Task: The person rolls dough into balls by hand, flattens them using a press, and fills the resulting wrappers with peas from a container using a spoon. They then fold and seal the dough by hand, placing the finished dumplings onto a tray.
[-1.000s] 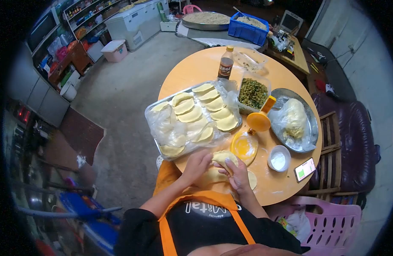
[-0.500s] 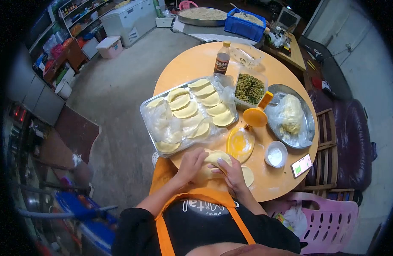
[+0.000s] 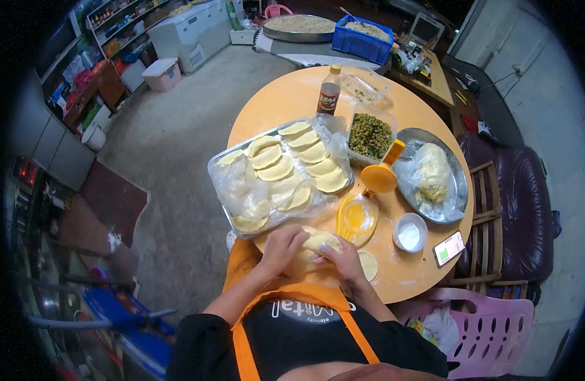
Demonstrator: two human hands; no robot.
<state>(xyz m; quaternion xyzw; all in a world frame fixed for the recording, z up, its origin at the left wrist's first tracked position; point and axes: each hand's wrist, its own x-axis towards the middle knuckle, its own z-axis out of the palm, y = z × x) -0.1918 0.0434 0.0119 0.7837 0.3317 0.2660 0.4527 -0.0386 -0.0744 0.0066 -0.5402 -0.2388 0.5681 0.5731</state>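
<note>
Between my left hand [image 3: 283, 249] and my right hand [image 3: 345, 259] is a pale piece of dough [image 3: 321, 239], close to my apron at the table's near edge. Both hands have their fingers closed on its edges, the left at one end and the right at the other. A flat round dough wrapper [image 3: 368, 266] lies just right of my right hand. Beyond it stands an orange dough press [image 3: 357, 217], its lid plate [image 3: 379, 178] raised. Ahead to the left, a metal tray [image 3: 219, 190] lined with plastic film carries several half-moon dumplings [image 3: 275, 166].
On the round table [image 3: 267, 108] stand a tub of green filling [image 3: 370, 135], a sauce bottle [image 3: 329, 92], a white powder cup [image 3: 410, 231], a phone [image 3: 448, 248] and a metal platter [image 3: 460, 178] with bagged dough [image 3: 430, 171]. A pink chair [image 3: 486, 330] is at the right.
My right fingers have shifted slightly along the dough, and more of its top shows. Both hands keep hold of it. The tray and other tabletop things stay put.
</note>
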